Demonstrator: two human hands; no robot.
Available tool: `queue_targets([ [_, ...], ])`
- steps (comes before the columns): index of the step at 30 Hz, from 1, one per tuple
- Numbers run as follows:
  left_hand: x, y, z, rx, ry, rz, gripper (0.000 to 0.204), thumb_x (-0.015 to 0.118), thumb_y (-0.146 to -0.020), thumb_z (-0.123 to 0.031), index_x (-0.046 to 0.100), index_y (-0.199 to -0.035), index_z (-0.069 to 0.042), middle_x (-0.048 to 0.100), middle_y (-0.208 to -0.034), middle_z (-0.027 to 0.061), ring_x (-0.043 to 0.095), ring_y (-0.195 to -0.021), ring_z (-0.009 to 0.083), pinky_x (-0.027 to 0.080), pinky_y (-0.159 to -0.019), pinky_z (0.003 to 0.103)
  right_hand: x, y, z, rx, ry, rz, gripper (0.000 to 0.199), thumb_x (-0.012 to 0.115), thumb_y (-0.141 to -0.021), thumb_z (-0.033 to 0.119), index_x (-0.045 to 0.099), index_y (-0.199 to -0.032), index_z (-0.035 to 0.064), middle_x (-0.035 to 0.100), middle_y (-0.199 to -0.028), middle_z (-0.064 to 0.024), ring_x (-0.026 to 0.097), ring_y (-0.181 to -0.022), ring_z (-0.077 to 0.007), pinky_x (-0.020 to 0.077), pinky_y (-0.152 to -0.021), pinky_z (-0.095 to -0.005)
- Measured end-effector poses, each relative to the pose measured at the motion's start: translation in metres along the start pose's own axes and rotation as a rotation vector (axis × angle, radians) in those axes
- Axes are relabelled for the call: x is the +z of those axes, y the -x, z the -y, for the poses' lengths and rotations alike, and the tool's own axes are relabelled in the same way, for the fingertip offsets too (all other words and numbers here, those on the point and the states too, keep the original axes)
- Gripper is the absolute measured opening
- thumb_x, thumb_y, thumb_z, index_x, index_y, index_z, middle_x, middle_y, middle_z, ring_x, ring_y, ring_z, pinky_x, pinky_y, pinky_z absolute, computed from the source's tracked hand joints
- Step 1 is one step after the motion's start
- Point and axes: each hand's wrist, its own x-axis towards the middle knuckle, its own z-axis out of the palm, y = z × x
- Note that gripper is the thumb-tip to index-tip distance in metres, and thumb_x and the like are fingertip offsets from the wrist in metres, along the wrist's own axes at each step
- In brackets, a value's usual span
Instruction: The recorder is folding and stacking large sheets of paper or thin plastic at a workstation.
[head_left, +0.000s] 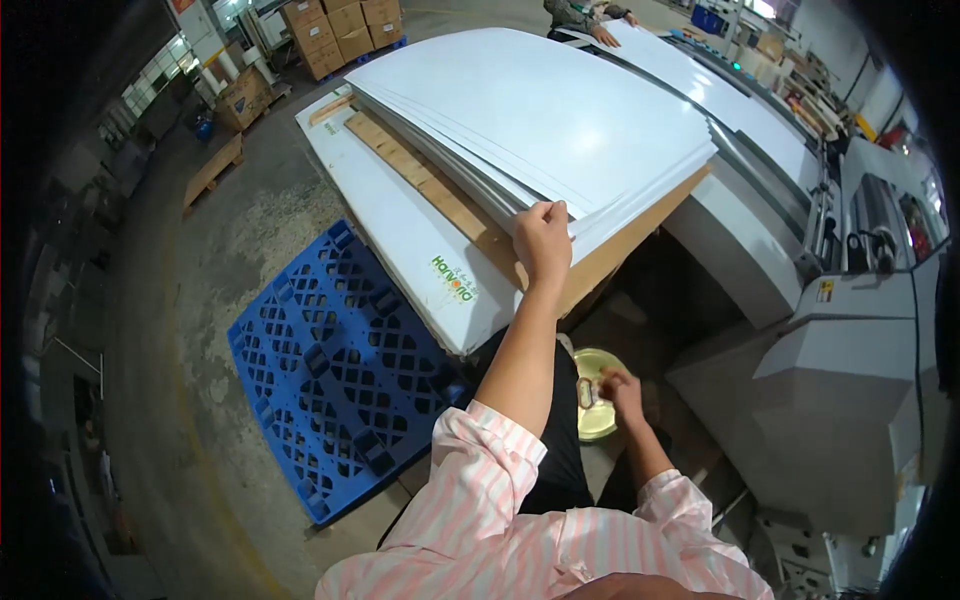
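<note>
My left hand (545, 240) is closed in a pinch at the near corner of the top white sheets (540, 110), its thumb and fingers on their edge. The large glossy sheets lie in a stack, and a few near the top are slightly fanned at this corner. My right hand (621, 391) hangs lower down, its fingers loosely bent and slightly apart, and I see nothing in it. Beneath it on the floor stands a round yellowish container (598, 425) with a handle-like piece on top; whether my fingers touch it, I cannot tell.
Wooden strips (420, 180) and a white board (385, 235) lie along the stack's left side. A blue plastic pallet (340, 370) lies on the floor beside it. At right stands a grey machine (830, 400). Another person's hand (605, 36) rests near a far white sheet.
</note>
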Motion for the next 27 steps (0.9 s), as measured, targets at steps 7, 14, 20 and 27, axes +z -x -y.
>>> queue_targets([
  [7, -0.021, -0.01, 0.01, -0.068, -0.017, 0.031, 0.032, 0.051, -0.086, -0.024, 0.056, -0.074, 0.005, 0.046, -0.053, 0.0145, 0.053, -0.054, 0.019, 0.042, -0.053, 0.035, 0.085, 0.009, 0.242, -0.974, 0.391, -0.021, 0.015, 0.059, -0.084, 0.013, 0.064, -0.094, 0.0026, 0.056, -0.074, -0.0048, 0.053, -0.063, -0.0142, 0.0419, -0.056, -0.0244],
  [14, -0.016, -0.012, 0.022, -0.181, 0.311, 0.058, 0.033, 0.051, -0.09, -0.023, 0.055, -0.115, -0.003, 0.056, -0.085, 0.0046, 0.051, -0.07, 0.0119, 0.045, -0.055, 0.026, 0.124, -0.046, 0.298, -1.335, 1.178, 0.002, 0.013, 0.061, -0.076, 0.016, 0.067, -0.086, 0.0099, 0.061, -0.081, -0.0056, 0.054, -0.085, -0.0263, 0.0445, -0.07, -0.0367],
  [20, -0.025, -0.005, 0.008, -0.347, 0.568, -0.01, 0.049, 0.056, -0.086, -0.009, 0.035, -0.129, 0.005, 0.054, -0.093, 0.0104, 0.056, -0.076, 0.0181, 0.053, -0.066, 0.032, 0.123, -0.037, 0.309, -1.132, 1.241, -0.054, 0.014, 0.06, -0.077, 0.015, 0.068, -0.085, 0.0071, 0.064, -0.086, -0.0066, 0.055, -0.082, -0.0273, 0.046, -0.072, -0.0366],
  [27, -0.019, -0.008, 0.018, -0.347, 0.744, 0.083, 0.041, 0.055, -0.089, -0.012, 0.042, -0.123, 0.006, 0.057, -0.095, 0.0094, 0.059, -0.079, 0.0156, 0.053, -0.067, 0.03, 0.134, -0.032, 0.33, -1.013, 1.149, 0.155, 0.03, 0.065, -0.076, 0.035, 0.069, -0.087, 0.0068, 0.063, -0.083, -0.0096, 0.058, -0.083, -0.0289, 0.047, -0.069, -0.0385],
])
